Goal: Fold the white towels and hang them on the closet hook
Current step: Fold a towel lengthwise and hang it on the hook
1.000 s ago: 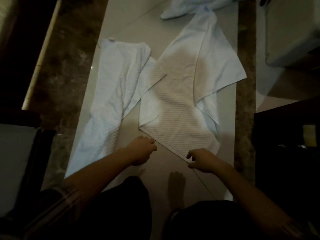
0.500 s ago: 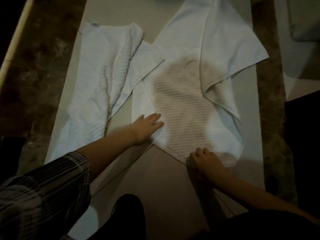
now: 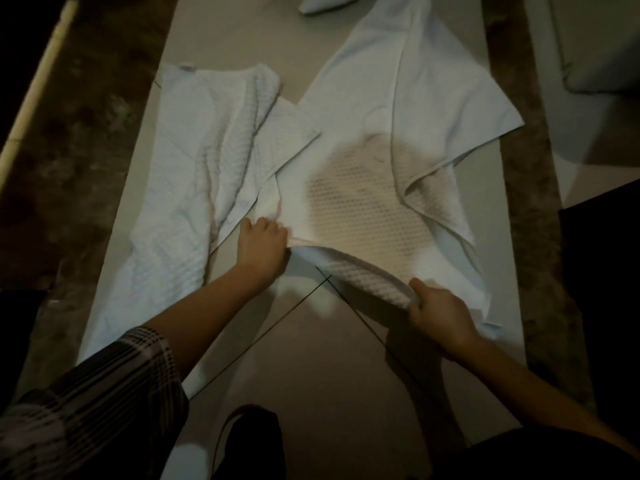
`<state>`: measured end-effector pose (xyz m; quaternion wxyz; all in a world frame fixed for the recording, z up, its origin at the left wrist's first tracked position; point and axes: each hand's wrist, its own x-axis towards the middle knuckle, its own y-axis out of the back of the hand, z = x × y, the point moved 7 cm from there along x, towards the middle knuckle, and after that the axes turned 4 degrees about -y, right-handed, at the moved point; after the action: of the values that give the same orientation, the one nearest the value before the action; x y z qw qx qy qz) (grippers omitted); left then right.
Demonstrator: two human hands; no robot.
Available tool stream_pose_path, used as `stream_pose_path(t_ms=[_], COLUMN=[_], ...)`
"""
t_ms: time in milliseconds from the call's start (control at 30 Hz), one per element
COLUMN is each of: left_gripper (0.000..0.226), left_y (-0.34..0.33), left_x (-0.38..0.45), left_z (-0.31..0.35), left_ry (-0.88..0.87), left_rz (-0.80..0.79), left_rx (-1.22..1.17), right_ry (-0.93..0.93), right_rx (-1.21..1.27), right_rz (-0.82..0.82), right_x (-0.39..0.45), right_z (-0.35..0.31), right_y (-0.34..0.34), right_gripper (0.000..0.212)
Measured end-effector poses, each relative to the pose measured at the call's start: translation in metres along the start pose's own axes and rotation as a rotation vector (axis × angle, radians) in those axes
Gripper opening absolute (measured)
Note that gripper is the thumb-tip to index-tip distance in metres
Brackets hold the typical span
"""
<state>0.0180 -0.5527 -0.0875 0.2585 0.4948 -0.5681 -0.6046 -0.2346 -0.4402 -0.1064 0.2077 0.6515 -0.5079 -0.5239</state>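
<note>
A white waffle-weave towel (image 3: 374, 202) lies spread on the pale floor tiles in front of me, its right side folded over itself. My left hand (image 3: 261, 245) grips the towel's near left corner. My right hand (image 3: 438, 311) grips the near edge further right, and the edge between my hands is lifted and curled over. A second white towel (image 3: 194, 188) lies crumpled lengthwise to the left, its corner overlapping the first. The tip of a third white towel (image 3: 329, 3) shows at the top edge.
Dark marbled floor bands (image 3: 79, 133) run along both sides of the pale tile strip. A pale rod (image 3: 34, 84) leans at the far left. A light-coloured furniture piece (image 3: 595, 46) stands at the upper right, dark furniture (image 3: 602, 271) at the right.
Both hands lay on the towel's near edge; now they have closed on it and raised it off the floor, so the edge curls over.
</note>
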Motion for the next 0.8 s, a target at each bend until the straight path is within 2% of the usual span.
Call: stream_pose_path(t_ms=[33, 100, 133, 200, 267, 367, 433, 500, 633, 800], left_gripper=[0.023, 0.013, 0.013, 0.018, 0.022, 0.026, 0.029, 0.027, 0.022, 0.024], left_y=[0.007, 0.023, 0.029, 0.034, 0.062, 0.138, 0.200, 0.259, 0.368, 0.501], left_x=[0.000, -0.002, -0.003, -0.009, -0.014, -0.029, -0.045, -0.060, -0.085, -0.129], left_z=[-0.003, -0.010, -0.016, -0.030, -0.039, -0.039, -0.029, -0.020, -0.021, -0.041], left_ry=[-0.008, -0.055, -0.045, 0.040, 0.085, 0.000, -0.143, -0.187, -0.014, 0.204], left_rz=[0.049, 0.165, 0.156, 0.019, 0.033, 0.116, 0.144, 0.183, 0.192, 0.231], left_rx=[-0.027, -0.032, -0.032, -0.028, -0.142, -0.538, -0.634, -0.651, -0.883, -1.055], right_ry=[-0.018, -0.048, -0.068, -0.114, -0.142, -0.236, -0.300, -0.372, -0.577, -0.764], right_rx=[0.068, 0.180, 0.226, 0.306, 0.386, 0.556, 0.645, 0.695, 0.894, 1.142], right_rz=[0.011, 0.048, 0.063, 0.096, 0.163, 0.260, 0.319, 0.357, 0.424, 0.379], right_x=[0.000, -0.001, -0.001, -0.006, -0.017, -0.043, -0.065, -0.090, -0.148, -0.227], right_z=[0.001, 0.001, 0.000, -0.007, -0.018, -0.034, -0.042, -0.051, -0.074, -0.116], right_y=[0.009, 0.029, 0.040, 0.070, 0.108, 0.176, 0.227, 0.273, 0.348, 0.445], right_gripper=[0.004, 0.014, 0.018, 0.027, 0.035, 0.035, 0.034, 0.036, 0.042, 0.051])
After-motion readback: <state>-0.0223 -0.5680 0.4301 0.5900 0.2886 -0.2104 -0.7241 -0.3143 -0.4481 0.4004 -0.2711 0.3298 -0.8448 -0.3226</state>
